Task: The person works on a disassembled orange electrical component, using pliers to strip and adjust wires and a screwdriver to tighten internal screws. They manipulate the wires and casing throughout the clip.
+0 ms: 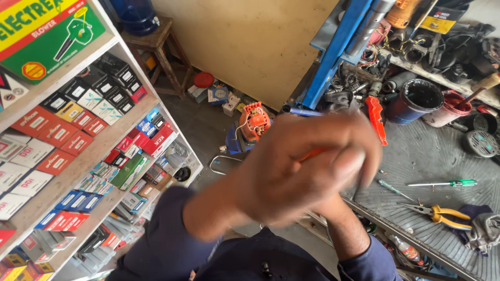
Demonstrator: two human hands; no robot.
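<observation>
Workbench (pixel 432 156) bears two screwdrivers (pixel 442 183), one pliers (pixel 442 213); both hands' (pixel 307 166) grip unclear.

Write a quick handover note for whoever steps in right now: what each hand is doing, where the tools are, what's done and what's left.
Left hand: raised close to the camera, blurred, wrapped over the right hand. A thin orange piece shows between them; what it is cannot be told.
On the grey ribbed bench mat: green-handled screwdriver, yellow-handled pliers, small thin screwdriver, crumpled grey rag.
On the floor beyond the hands: orange motor part.
Done: cannot tell; the bench tools lie untouched.
Left: check what the hands grip before carrying on.
</observation>
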